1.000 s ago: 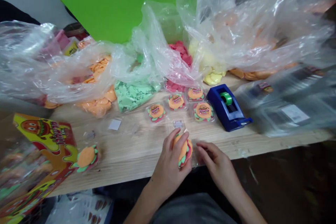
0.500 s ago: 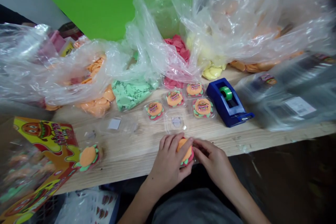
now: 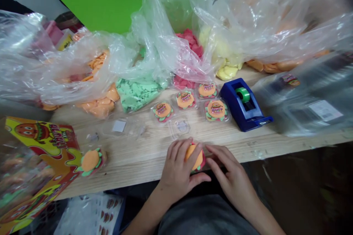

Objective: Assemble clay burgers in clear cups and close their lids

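Note:
My left hand (image 3: 178,169) is curled round a foam burger stack (image 3: 195,157) with an orange top and red and green layers, pressing it onto the wooden table (image 3: 143,158) near the front edge. My right hand (image 3: 230,174) lies beside it on the right, fingers stretched toward the burger and touching its clear wrapper. Just beyond lies an empty clear plastic case (image 3: 180,126). Several packed burgers in clear cases (image 3: 216,110) sit further back.
A blue tape dispenser (image 3: 244,104) stands right of the packed burgers. Clear bags hold orange (image 3: 100,101), green (image 3: 136,93), red (image 3: 190,44) and yellow (image 3: 227,69) foam pieces. A loose burger (image 3: 91,161) and a printed yellow box (image 3: 41,143) lie at left.
The burger went from tilted up on its side to flat on the table under my left hand. My right hand closed in on it, then spread alongside.

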Available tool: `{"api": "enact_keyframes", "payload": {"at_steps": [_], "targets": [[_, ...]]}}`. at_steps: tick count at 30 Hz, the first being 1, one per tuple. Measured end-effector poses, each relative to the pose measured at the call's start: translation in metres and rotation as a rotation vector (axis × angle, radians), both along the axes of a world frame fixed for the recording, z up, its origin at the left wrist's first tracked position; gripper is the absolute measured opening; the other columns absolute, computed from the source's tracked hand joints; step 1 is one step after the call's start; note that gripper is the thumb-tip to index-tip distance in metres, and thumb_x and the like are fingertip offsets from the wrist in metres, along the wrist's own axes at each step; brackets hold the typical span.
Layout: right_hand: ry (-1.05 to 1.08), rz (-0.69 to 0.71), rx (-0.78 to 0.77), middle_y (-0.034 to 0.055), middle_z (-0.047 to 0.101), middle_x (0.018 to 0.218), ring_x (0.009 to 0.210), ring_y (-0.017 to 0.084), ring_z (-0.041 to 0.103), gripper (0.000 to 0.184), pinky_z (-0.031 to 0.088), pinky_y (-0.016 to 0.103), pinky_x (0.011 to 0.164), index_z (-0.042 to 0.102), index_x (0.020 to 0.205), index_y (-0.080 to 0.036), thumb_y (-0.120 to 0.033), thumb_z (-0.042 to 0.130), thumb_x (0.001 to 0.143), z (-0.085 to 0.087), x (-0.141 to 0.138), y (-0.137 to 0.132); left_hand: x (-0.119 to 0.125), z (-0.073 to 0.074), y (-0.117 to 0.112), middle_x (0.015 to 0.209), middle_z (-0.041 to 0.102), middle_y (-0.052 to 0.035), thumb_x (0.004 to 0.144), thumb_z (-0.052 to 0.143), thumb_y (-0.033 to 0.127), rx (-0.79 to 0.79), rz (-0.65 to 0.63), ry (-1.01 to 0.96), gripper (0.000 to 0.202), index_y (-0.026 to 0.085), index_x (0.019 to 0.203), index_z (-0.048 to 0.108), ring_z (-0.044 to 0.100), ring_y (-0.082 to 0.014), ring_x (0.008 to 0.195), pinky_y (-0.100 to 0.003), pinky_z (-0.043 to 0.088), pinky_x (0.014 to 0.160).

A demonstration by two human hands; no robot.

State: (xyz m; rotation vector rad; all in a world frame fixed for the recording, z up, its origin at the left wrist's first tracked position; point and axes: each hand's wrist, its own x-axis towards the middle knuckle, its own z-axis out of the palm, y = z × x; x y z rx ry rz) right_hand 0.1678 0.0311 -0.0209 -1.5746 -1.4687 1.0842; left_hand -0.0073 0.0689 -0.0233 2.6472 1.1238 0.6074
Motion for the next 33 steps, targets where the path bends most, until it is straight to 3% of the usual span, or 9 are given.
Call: {"api": "enact_keyframes", "payload": {"at_steps": [4,7,10,14,19,24,27,33], "targets": [[-0.132,0.095,0.099,0.0089,0.054,0.119,0.110,0.022,0.052,0.042,0.046,0.036,0.092,0.046,0.127,-0.027,-0.025,0.052,0.086,-0.005,-0.003,-0.006,-0.014,-0.004,-0.010,0.128,0.048,-0.0178,0.073,0.059,0.052,-0.057,0.074,-0.074,0.081,0.018,0.138,0.024,0.041,-0.0304,0.121,-0.048,0.033,0.100],[-0.251,0.084,0.183,0.0094,0.056,0.116,0.107,0.022,0.055,0.046,0.049,0.037,0.089,0.043,0.130,-0.028,-0.025,0.053,0.085,-0.014,-0.008,-0.008,-0.017,-0.009,-0.015,0.129,0.049,-0.0158,0.079,0.058,0.041,-0.135,0.090,-0.057,0.072,0.020,0.138,0.022,0.040,-0.0277,0.124,-0.046,0.035,0.100],[-0.407,0.062,0.285,0.0140,0.060,0.111,0.100,0.022,0.059,0.042,0.053,0.036,0.083,0.049,0.127,-0.020,-0.021,0.053,0.085,-0.018,-0.012,-0.009,-0.014,-0.013,-0.014,0.131,0.048,-0.0149,0.083,0.055,0.033,-0.149,0.085,-0.052,0.063,0.019,0.137,0.025,0.038,-0.0261,0.126,-0.047,0.033,0.103],[-0.591,0.121,0.399,0.0191,0.060,0.112,0.098,0.029,0.059,0.039,0.053,0.046,0.076,0.054,0.121,-0.014,-0.021,0.057,0.083,-0.020,-0.009,-0.011,-0.015,-0.015,-0.011,0.133,0.045,-0.0178,0.086,0.048,0.035,-0.142,0.042,-0.043,0.061,0.015,0.138,0.023,0.038,-0.0262,0.126,-0.049,0.029,0.105],[-0.470,0.094,0.445,0.0173,0.055,0.118,0.107,0.027,0.054,0.055,0.051,0.045,0.081,0.039,0.133,-0.017,-0.017,0.058,0.082,-0.024,0.000,-0.013,-0.032,-0.019,-0.028,0.136,0.038,-0.0180,0.089,0.042,0.027,0.041,0.149,-0.193,0.052,0.016,0.138,0.025,0.031,-0.0278,0.130,-0.052,0.033,0.101],[-0.408,0.161,0.571,0.0123,0.060,0.120,0.114,0.024,0.052,0.059,0.042,0.048,0.096,0.038,0.134,-0.020,-0.008,0.059,0.080,-0.026,-0.007,-0.008,-0.035,-0.032,-0.051,0.124,0.051,-0.0194,0.085,0.046,0.013,0.053,0.091,-0.087,0.055,0.008,0.136,0.028,0.038,-0.0252,0.126,-0.049,0.027,0.105],[-0.466,0.152,0.607,0.0114,0.064,0.116,0.114,0.024,0.053,0.059,0.038,0.050,0.099,0.037,0.134,-0.018,-0.008,0.058,0.080,-0.029,-0.013,-0.007,-0.029,-0.038,-0.056,0.121,0.055,-0.0211,0.084,0.048,0.014,0.077,0.108,-0.011,0.059,0.004,0.137,0.026,0.031,-0.0277,0.130,-0.052,0.019,0.107],[-0.419,0.097,0.574,0.0173,0.060,0.119,0.114,0.026,0.053,0.056,0.042,0.047,0.094,0.039,0.132,-0.011,-0.012,0.060,0.080,-0.029,-0.014,-0.010,-0.025,-0.033,-0.050,0.136,0.039,-0.0231,0.086,0.046,0.025,-0.002,0.199,-0.033,0.066,0.005,0.140,0.014,0.025,-0.0301,0.133,-0.053,0.027,0.103]]}}
